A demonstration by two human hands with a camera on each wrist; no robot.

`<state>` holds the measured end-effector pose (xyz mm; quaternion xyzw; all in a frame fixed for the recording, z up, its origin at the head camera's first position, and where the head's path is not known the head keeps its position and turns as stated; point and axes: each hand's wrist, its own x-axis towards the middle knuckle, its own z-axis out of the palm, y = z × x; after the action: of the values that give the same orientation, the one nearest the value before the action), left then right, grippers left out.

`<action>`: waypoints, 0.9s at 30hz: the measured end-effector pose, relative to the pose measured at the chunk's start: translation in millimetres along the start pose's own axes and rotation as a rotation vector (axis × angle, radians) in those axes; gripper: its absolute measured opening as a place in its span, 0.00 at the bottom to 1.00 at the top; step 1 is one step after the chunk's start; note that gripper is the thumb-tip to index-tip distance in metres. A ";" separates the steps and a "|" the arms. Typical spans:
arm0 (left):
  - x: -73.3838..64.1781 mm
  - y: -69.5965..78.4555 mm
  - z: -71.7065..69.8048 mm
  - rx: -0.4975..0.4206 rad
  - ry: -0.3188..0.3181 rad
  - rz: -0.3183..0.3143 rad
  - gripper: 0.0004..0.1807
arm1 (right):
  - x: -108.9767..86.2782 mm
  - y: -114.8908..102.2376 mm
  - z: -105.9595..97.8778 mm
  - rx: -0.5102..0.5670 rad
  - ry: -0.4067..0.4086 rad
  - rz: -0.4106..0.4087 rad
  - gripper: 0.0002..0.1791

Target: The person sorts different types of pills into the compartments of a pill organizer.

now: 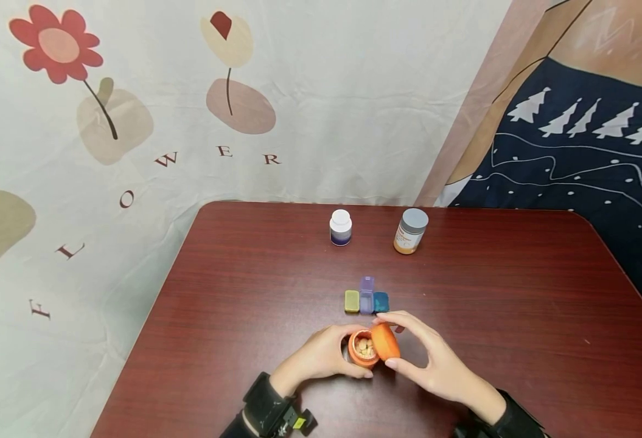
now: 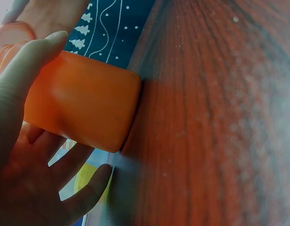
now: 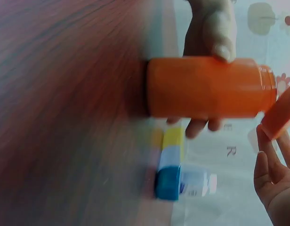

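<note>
My left hand (image 1: 326, 354) holds the opened orange plastic bottle (image 3: 197, 88), pale tablets (image 1: 364, 348) still inside; right hand (image 1: 434, 360), the orange lid (image 1: 386, 342).

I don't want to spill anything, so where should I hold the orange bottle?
I'd probably grip the orange bottle round its body, below the open mouth, from the left. It's round and upright, so fingers and thumb can wrap it, like the left hand does. The right hand and orange lid take up the right side.
</note>
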<state>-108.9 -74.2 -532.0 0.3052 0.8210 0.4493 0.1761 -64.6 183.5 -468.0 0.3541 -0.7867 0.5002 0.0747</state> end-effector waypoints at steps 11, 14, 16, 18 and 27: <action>-2.1 11.8 -4.4 0.011 -0.009 -0.036 0.34 | -34.1 11.6 -22.8 -0.170 0.084 0.079 0.35; -3.7 22.0 -8.8 0.011 -0.006 -0.057 0.34 | -41.8 18.1 -31.9 -0.199 0.098 0.068 0.34; -4.3 26.7 -11.1 -0.005 -0.008 -0.069 0.35 | -47.7 22.1 -38.6 -0.237 0.092 0.085 0.34; -3.8 21.0 -8.8 0.013 -0.007 -0.057 0.36 | -54.3 25.5 -45.3 -0.292 0.080 0.107 0.34; -3.4 14.7 -5.1 -0.001 -0.015 -0.056 0.35 | -88.0 38.1 -62.4 -0.390 0.064 0.111 0.37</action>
<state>-104.1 -73.6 -516.7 0.2853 0.8276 0.4423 0.1951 -38.5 287.8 -507.0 0.2729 -0.8841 0.3528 0.1393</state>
